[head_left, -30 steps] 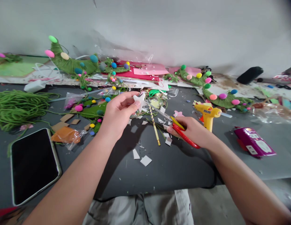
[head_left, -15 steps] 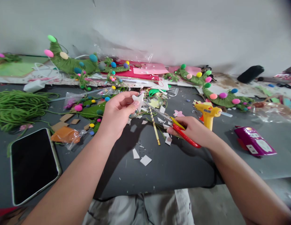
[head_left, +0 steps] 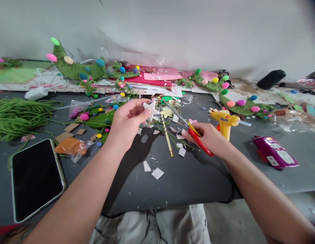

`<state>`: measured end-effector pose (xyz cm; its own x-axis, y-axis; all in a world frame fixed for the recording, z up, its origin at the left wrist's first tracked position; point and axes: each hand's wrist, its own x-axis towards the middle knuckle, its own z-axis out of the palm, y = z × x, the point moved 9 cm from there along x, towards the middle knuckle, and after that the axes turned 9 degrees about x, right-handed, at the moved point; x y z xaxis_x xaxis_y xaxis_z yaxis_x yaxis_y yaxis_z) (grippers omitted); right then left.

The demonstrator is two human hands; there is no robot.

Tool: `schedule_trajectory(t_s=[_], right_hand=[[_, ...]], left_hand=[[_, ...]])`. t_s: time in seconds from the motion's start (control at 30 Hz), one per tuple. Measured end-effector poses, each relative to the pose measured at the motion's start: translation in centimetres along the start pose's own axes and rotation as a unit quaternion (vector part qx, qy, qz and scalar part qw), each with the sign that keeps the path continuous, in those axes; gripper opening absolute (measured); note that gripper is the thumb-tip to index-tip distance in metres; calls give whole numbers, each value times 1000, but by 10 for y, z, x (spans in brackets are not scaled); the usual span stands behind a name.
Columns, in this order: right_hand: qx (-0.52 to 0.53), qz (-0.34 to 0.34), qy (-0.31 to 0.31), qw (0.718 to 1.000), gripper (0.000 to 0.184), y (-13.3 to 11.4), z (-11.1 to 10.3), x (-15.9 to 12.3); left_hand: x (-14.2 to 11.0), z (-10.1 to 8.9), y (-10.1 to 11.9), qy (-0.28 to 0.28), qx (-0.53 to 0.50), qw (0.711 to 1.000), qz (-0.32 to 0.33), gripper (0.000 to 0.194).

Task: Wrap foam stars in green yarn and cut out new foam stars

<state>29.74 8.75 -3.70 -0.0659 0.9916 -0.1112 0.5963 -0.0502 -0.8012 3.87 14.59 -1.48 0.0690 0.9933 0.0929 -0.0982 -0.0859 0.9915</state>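
Between thumb and fingers, my left hand (head_left: 128,123) pinches a white star (head_left: 150,110) above the table. My right hand (head_left: 208,137) grips the red and yellow handles of a pair of scissors (head_left: 181,118), whose blades point up and left, a little apart from the star. Below them lies a pale patterned pencil (head_left: 167,139) with its end toward me. White paper scraps (head_left: 158,174) are scattered on the dark table around it. A yellow star-shaped cutout (head_left: 167,112) rests behind the blades.
A yellow glue gun (head_left: 225,123) stands beside my right hand, with a purple packet (head_left: 276,152) farther right. At left are a phone (head_left: 37,179), a bag of orange material (head_left: 71,145) and green yarn (head_left: 20,115). Green yarn-wrapped crescents (head_left: 76,69) with pompoms line the back.
The scissors have drawn away from the star, and their blades now tilt more upward. My left hand keeps the star in nearly the same place.
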Motion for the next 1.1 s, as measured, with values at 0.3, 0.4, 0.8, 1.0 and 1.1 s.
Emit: schedule_trajectory(t_s=[0.3, 0.4, 0.8, 1.0, 1.1], right_hand=[[399, -38, -6, 916, 44, -27, 20, -3], [471, -53, -13, 880, 42, -29, 22, -2], [411, -44, -1, 910, 50, -25, 24, -3], [350, -32, -30, 936, 45, -24, 27, -3], [367, -29, -50, 928, 42, -23, 31, -3]], left_hand=[[-17, 42, -18, -154, -102, 976, -115, 31], [-25, 55, -28, -184, -91, 967, -148, 38], [-26, 58, -35, -162, 36, 980, -109, 35], [-23, 53, -34, -126, 60, 986, -87, 33], [-21, 47, -36, -101, -13, 987, -126, 33]])
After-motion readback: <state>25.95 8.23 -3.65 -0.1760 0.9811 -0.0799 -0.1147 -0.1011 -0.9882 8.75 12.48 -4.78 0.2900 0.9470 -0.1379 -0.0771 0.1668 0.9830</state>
